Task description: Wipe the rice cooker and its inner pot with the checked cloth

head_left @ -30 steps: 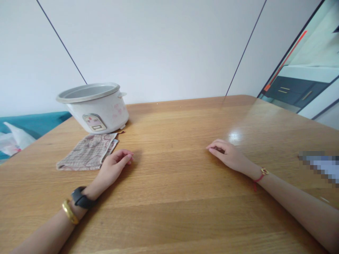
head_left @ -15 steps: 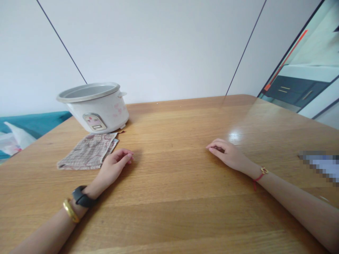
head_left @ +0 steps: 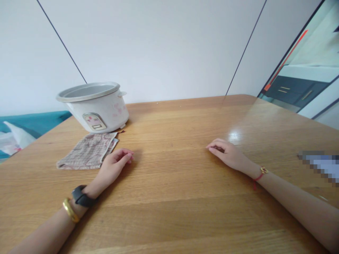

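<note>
My left hand (head_left: pixel 112 167) rests on its side on the wooden table (head_left: pixel 174 183), fingers loosely stretched and holding nothing. Its fingertips lie just right of a folded patterned cloth (head_left: pixel 88 154). Behind the cloth stands a white rice cooker (head_left: pixel 95 107) with no lid, its control panel facing me. My right hand (head_left: pixel 229 155) lies palm down on the table's right half, fingers relaxed and slightly curled, with nothing in them. A black watch and a gold bangle are on my left wrist, a red string bracelet on my right.
A white wall (head_left: pixel 159 46) runs behind the table's far edge. A teal surface with white bags (head_left: pixel 13 139) lies beyond the left edge. A blurred-out item (head_left: pixel 321 165) sits at the table's right side. A dark cabinet (head_left: pixel 293 91) shows at the far right.
</note>
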Motion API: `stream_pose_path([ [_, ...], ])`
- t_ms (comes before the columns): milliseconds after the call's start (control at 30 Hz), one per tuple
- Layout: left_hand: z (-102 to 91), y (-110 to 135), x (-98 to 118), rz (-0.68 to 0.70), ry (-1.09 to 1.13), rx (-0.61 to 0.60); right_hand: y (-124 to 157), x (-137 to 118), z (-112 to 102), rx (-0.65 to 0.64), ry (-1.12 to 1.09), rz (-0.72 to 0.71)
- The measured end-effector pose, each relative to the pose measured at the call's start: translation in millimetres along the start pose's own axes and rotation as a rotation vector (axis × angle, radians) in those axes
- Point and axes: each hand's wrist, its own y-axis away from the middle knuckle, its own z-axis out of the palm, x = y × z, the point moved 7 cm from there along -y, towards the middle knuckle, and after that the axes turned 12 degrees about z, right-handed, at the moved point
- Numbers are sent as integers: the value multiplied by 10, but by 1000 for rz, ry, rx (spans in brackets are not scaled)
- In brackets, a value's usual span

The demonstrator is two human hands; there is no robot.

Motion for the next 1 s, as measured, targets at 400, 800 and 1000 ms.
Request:
stream_pose_path([
  [400, -9, -8, -2, 1, 12, 14, 6, -15, -2, -6, 8, 2],
  [800, -3, -10, 10, 0, 5, 7, -1, -9, -1, -3, 0, 1],
  [1000, -7, -13, 2, -4, 3, 11, 1, -15, -6, 10, -7, 13],
])
